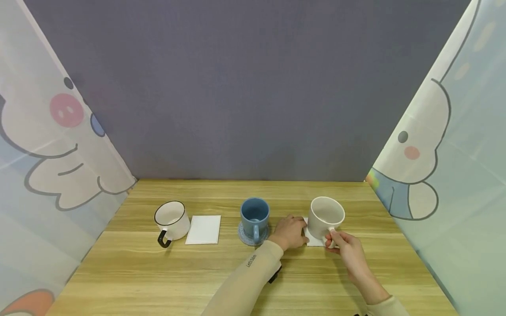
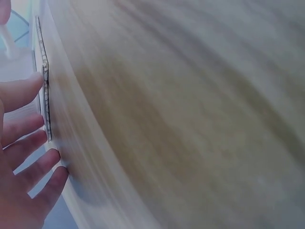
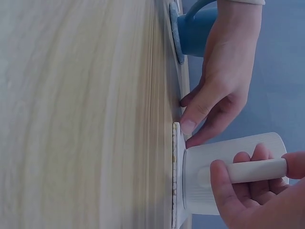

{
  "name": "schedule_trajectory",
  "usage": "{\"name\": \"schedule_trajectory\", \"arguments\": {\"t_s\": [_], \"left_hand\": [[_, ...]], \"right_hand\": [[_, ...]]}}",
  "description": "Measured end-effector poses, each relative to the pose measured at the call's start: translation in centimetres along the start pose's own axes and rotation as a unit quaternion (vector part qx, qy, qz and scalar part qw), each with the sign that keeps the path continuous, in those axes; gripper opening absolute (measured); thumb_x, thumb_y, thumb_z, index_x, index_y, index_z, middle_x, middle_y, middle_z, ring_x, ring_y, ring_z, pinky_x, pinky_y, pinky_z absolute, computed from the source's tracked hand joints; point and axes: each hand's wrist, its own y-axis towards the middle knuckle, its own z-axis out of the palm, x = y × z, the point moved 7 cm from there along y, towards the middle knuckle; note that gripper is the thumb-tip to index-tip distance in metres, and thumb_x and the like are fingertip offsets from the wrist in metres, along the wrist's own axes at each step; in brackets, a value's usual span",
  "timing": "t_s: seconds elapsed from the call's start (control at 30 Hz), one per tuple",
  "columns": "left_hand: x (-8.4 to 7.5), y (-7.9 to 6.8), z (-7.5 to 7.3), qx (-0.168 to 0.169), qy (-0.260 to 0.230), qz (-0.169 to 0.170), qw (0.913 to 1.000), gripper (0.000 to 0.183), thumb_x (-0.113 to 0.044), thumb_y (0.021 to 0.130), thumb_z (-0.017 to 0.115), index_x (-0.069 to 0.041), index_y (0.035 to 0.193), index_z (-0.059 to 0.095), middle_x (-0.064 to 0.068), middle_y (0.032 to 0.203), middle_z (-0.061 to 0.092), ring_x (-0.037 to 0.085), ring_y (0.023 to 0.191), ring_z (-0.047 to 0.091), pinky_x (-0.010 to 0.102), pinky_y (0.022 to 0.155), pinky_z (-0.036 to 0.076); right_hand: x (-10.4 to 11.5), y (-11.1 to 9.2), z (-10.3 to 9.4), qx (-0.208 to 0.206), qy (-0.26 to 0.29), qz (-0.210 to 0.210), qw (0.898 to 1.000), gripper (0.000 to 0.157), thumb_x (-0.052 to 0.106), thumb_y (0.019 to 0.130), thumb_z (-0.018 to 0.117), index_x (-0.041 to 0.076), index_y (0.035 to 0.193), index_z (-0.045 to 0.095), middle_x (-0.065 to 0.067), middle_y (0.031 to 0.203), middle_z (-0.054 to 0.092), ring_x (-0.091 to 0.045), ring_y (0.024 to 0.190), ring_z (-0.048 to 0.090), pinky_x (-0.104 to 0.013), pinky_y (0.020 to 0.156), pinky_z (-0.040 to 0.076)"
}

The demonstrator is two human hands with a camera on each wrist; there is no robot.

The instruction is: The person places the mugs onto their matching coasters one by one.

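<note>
A white ribbed mug (image 1: pixel 326 216) stands on a square white coaster (image 1: pixel 315 242) at the right of the table. My right hand (image 1: pixel 348 252) grips its handle, fingers curled round it, as the right wrist view shows with the mug (image 3: pixel 238 149) side-on. At the coaster's left edge, my left hand (image 1: pixel 290 231) touches it with thumb and fingertips. The left wrist view has these extended fingers (image 2: pixel 38 169) along the coaster's thin edge (image 2: pixel 46 90). Just left of that hand, a blue mug (image 1: pixel 254 210) sits on a round blue-grey coaster (image 1: pixel 247 239).
A white mug with a black rim and handle (image 1: pixel 178 226) stands on the wooden table (image 1: pixel 158 281) at the left. Beside it lies another square white coaster (image 1: pixel 203 229). A grey panel (image 1: pixel 253 87) closes off the back, and printed curtains (image 1: pixel 454 175) hang at both sides.
</note>
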Motion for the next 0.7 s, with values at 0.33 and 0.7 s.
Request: {"name": "schedule_trajectory", "arguments": {"t_s": [0.33, 0.7], "left_hand": [[-0.7, -0.5, -0.2, 0.012, 0.060, 0.013, 0.9980, 0.025, -0.043, 0.095, 0.068, -0.022, 0.106, 0.075, -0.008, 0.116, 0.066, 0.014, 0.107, 0.060, 0.033, 0.092, 0.052], [-1.8, -2.3, -2.1, -0.013, 0.091, 0.045, 0.9948, 0.015, -0.033, 0.096, 0.066, -0.021, 0.099, 0.073, -0.006, 0.093, 0.065, 0.012, 0.088, 0.062, 0.030, 0.075, 0.054]], "right_hand": [[0.1, 0.0, -0.1, -0.001, -0.031, 0.001, 1.000, 0.039, 0.018, 0.110, 0.045, -0.017, 0.107, 0.062, -0.008, 0.083, 0.063, -0.013, 0.081, 0.063, -0.031, 0.079, 0.060], [0.0, 0.2, -0.1, 0.008, -0.041, 0.012, 0.999, 0.040, 0.021, 0.110, 0.045, -0.015, 0.107, 0.062, -0.007, 0.084, 0.063, -0.014, 0.085, 0.063, -0.033, 0.081, 0.060]]}}
